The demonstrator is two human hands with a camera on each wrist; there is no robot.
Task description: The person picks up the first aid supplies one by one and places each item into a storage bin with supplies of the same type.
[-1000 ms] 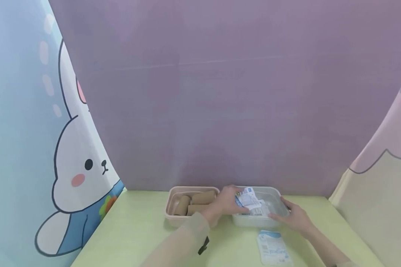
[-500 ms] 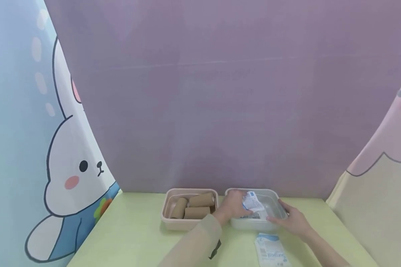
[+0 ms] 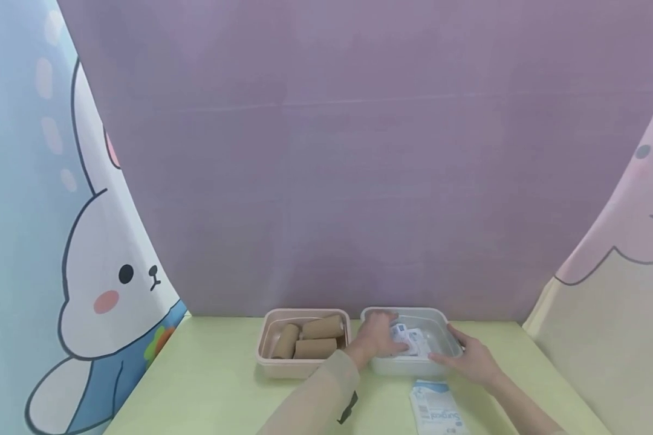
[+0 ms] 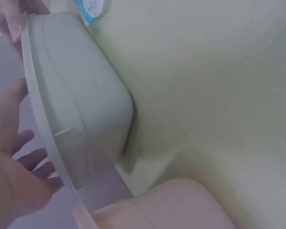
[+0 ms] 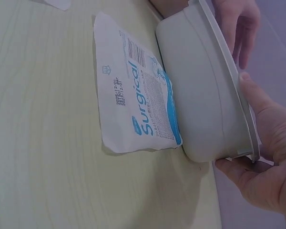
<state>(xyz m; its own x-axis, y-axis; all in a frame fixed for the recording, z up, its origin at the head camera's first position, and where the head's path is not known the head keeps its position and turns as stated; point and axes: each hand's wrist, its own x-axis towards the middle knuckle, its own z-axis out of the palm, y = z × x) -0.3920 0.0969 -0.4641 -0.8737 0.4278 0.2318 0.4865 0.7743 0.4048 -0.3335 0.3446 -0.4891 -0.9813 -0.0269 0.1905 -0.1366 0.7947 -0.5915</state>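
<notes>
Over the left part of a white plastic bin (image 3: 402, 367), my left hand (image 3: 378, 335) dips past the rim with its fingers loosely spread. Small white packets (image 3: 416, 342) with blue print lie in the bin, right beside those fingertips. My right hand (image 3: 472, 359) grips the bin's right end, thumb on the rim and fingers underneath it, as the right wrist view shows. A flat white and blue pouch (image 5: 138, 100) printed "Surgical" lies on the table against the bin's near side. The left wrist view shows the left hand (image 4: 14, 152) behind the bin's wall.
To the left stands a pink bin (image 3: 288, 370) holding several brown rolls (image 3: 315, 348). Both bins sit at the back of the pale yellow-green table (image 3: 212, 380), close to a purple curtain (image 3: 326, 181). A corner of another white thing (image 5: 59, 4) shows in the right wrist view.
The packet that the left hand held above the bin has gone down into it, and the hand has lowered and loosened. The right hand keeps its grip. The view has shifted slightly.
</notes>
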